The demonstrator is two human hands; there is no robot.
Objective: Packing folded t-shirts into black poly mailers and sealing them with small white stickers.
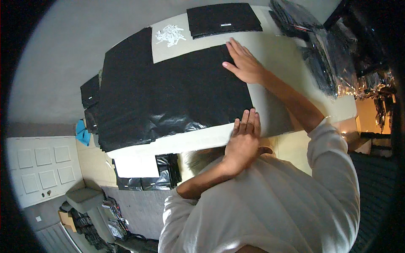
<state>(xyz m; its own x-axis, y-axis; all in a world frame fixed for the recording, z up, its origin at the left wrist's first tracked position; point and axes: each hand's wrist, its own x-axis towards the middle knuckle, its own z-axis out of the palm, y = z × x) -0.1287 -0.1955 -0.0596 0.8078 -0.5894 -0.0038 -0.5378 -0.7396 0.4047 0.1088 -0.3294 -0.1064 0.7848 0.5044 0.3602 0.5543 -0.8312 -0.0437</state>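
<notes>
A wide black plastic sheet (177, 91), perhaps several layers, lies across the white table (190, 139). It looks smooth and glossy, with wrinkles along its near edge. My left hand (243, 142) rests flat with fingers stretched out, its fingertips on the sheet's near right corner. Farther off, my right hand (246, 64) lies palm down over the far right corner, thumb spread from the fingers. Neither hand grips anything. Beyond the sheet are a heap of small white strips (171, 35) and a stack of black plastic sheets (224, 20) with a white strip on top.
Clear plastic-wrapped bundles (319, 60) crowd the table's right end. Below the near edge, a white sheet (136, 166) sits on a black plastic stack (169, 174). More black stacks (91, 91) and a blue item (83, 132) are at the left. A white door (44, 167) stands beyond.
</notes>
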